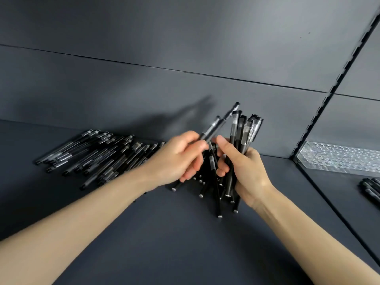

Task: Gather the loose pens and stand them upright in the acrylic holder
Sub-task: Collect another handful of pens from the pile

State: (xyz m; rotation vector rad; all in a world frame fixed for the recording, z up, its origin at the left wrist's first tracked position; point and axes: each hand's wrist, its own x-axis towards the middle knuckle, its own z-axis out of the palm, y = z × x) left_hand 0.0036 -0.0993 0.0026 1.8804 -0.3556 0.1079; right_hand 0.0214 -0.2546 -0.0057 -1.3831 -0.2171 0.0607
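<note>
My right hand [244, 171] grips a bundle of several black pens [244, 130], caps pointing up and ends hanging below the palm. My left hand [181, 157] pinches two or three more black pens [220, 125], tilted up and to the right toward the bundle. A heap of loose black pens [96, 153] lies flat on the dark shelf to the left of both hands. The clear acrylic holder [339, 157] sits at the right, beyond a shelf divider, and looks to have no pens in it.
The dark shelf surface [164, 233] runs toward me, with a dark back wall behind. A slotted upright rail [320, 112] separates this bay from the right one. A few more black pens [370, 188] lie at the far right edge, below the holder.
</note>
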